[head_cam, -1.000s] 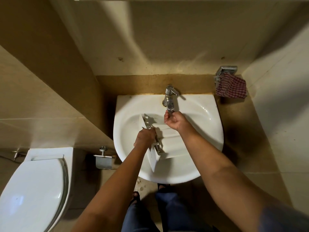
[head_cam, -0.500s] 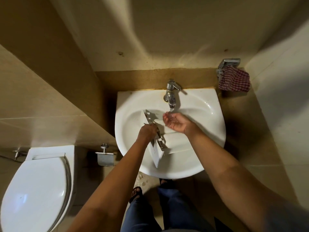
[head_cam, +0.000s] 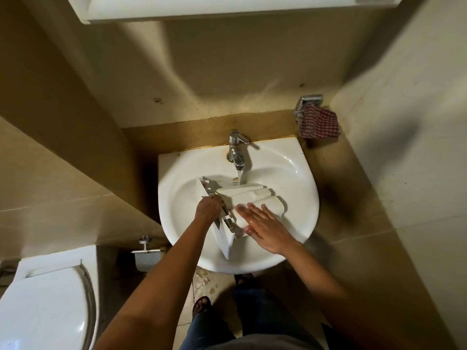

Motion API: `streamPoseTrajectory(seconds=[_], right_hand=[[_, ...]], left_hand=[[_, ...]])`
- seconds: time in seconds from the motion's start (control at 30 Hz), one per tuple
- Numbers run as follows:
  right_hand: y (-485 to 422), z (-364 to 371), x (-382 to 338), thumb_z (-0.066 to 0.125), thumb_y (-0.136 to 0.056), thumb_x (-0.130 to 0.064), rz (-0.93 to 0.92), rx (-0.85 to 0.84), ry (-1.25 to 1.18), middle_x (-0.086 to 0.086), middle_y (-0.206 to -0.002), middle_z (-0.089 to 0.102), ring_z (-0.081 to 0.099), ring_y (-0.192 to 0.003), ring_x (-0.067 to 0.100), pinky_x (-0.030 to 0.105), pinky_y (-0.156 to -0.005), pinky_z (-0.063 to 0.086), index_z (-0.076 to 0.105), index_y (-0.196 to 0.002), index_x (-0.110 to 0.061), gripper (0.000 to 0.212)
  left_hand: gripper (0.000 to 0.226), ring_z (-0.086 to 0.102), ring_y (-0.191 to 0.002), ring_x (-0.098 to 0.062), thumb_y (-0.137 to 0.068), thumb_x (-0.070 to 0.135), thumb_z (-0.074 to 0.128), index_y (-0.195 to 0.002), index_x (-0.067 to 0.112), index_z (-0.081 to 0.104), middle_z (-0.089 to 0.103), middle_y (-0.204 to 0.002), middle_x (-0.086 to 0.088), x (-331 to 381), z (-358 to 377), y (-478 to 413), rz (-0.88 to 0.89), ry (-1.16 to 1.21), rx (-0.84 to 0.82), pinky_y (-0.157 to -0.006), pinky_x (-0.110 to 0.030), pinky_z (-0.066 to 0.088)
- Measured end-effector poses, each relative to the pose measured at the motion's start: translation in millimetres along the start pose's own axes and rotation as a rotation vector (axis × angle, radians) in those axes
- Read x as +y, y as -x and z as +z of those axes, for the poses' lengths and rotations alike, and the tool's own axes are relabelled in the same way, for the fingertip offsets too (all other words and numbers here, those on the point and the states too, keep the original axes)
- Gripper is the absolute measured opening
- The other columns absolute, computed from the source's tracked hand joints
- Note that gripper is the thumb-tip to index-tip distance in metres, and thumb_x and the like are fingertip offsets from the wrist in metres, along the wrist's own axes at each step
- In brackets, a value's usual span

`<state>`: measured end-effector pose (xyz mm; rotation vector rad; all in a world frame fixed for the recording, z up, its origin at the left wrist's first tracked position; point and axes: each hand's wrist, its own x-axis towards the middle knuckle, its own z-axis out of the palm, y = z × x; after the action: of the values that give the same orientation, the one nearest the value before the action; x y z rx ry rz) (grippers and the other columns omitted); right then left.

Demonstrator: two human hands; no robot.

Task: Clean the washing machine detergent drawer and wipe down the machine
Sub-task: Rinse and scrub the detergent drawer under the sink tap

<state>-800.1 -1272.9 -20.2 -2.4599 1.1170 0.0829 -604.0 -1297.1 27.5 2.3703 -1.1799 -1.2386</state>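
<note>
The white plastic detergent drawer (head_cam: 255, 198) lies tilted in the white basin (head_cam: 298, 178), its front panel toward me. My left hand (head_cam: 208, 209) grips the drawer's left edge. Flat and wet, my right hand (head_cam: 265, 227) rests with straight fingers on the drawer's near right side. Water runs from the chrome tap (head_cam: 236, 150) onto the drawer's far end.
A red checked cloth (head_cam: 318, 122) hangs on a metal holder at the wall right of the basin. A toilet (head_cam: 45, 306) stands at the lower left, with a paper holder (head_cam: 146, 253) beside it. A white cabinet (head_cam: 227, 8) hangs overhead. Tiled walls close in both sides.
My right hand left the tap, passed under the running water, and now lies flat on the drawer. Water now flows. My left hand keeps its hold.
</note>
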Motion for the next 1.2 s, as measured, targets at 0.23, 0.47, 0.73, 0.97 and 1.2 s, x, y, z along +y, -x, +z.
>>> streamPoseTrajectory(seconds=[0.23, 0.47, 0.73, 0.97, 1.2], right_hand=[[6.9, -10.4, 37.4, 0.028, -0.103, -0.03, 0.368, 0.058, -0.124, -0.014, -0.158, 0.007, 0.007, -0.146, 0.005, 0.022, -0.114, -0.003, 0.012, -0.152, -0.027, 0.052], [-15.4, -32.3, 25.5, 0.049, -0.095, -0.029, 0.625, 0.114, -0.628, 0.007, -0.151, 0.034, 0.027, -0.141, 0.022, 0.033, -0.114, 0.024, 0.042, -0.14, -0.012, 0.048], [-18.8, -45.0, 30.9, 0.063, -0.083, -0.026, 0.859, 0.042, -0.84, 0.013, -0.091, 0.066, 0.06, -0.084, 0.02, 0.027, -0.07, 0.038, 0.063, -0.106, 0.008, 0.041], [-9.4, -105.0, 10.2, 0.07, -0.082, -0.008, 0.864, 0.152, -1.205, 0.002, -0.089, 0.064, 0.055, -0.085, 0.015, 0.033, -0.082, 0.036, 0.069, -0.094, -0.007, 0.012], [-12.7, -110.8, -16.9, 0.075, -0.075, -0.01, 0.775, 0.472, -0.885, -0.001, -0.071, 0.061, 0.056, -0.067, 0.014, 0.023, -0.062, 0.041, 0.066, -0.084, -0.011, 0.013]], left_hand=[[0.042, 0.053, -0.119, -0.038, -0.102, 0.025, 0.037, -0.125, -0.006, 0.055, 0.056, -0.128, -0.024, 0.2, -3.1, 4.5, -0.13, 0.336, -0.095, -0.094, -0.037, 0.044], [0.046, 0.042, -0.056, -0.016, -0.092, 0.052, 0.036, -0.068, 0.015, 0.051, 0.048, -0.053, -0.001, -5.2, -20.5, 8.4, -0.33, 0.72, -0.277, -0.063, -0.025, 0.035], [0.028, 0.048, -0.059, -0.015, -0.097, 0.025, 0.04, -0.081, 0.012, 0.059, 0.058, -0.063, -0.003, -27.5, -33.1, 3.2, -0.293, 0.661, -0.229, -0.059, -0.022, 0.039], [0.035, 0.055, -0.068, -0.021, -0.096, 0.035, 0.042, -0.079, 0.01, 0.059, 0.064, -0.071, -0.006, -36.2, -39.1, -1.1, -0.366, 0.755, -0.256, -0.068, -0.028, 0.047], [0.038, 0.062, -0.059, -0.022, -0.098, 0.037, 0.043, -0.079, 0.009, 0.061, 0.062, -0.07, -0.008, -33.8, -18.7, 12.5, -0.438, 0.84, -0.553, -0.071, -0.034, 0.048]])
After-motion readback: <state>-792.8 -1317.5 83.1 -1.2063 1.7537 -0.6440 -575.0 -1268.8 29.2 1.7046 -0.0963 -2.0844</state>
